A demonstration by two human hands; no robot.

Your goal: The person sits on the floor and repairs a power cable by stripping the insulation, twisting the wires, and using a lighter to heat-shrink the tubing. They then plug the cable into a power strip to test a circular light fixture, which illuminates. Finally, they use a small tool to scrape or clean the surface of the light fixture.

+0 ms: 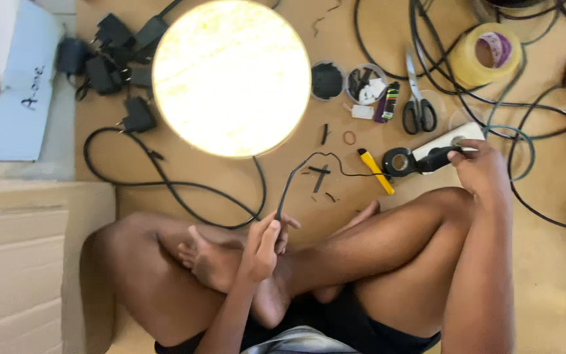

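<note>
My left hand (264, 244) pinches the end of a thin black cable (296, 174) above my crossed legs. The cable curves up and right across the floor toward a yellow-handled tool (375, 170). My right hand (481, 167) grips a black plug (435, 158) pressed against a white power strip (452, 139). A roll of black tape (399, 162) lies just left of that plug.
A bright round lamp (232, 77) glows at top centre. Black adapters (109, 56) pile up at upper left beside cardboard boxes (14, 85). Scissors (416, 98), small round tins (365, 82), a yellow tape roll (489, 52) and tangled black cables (545, 105) cover the right side.
</note>
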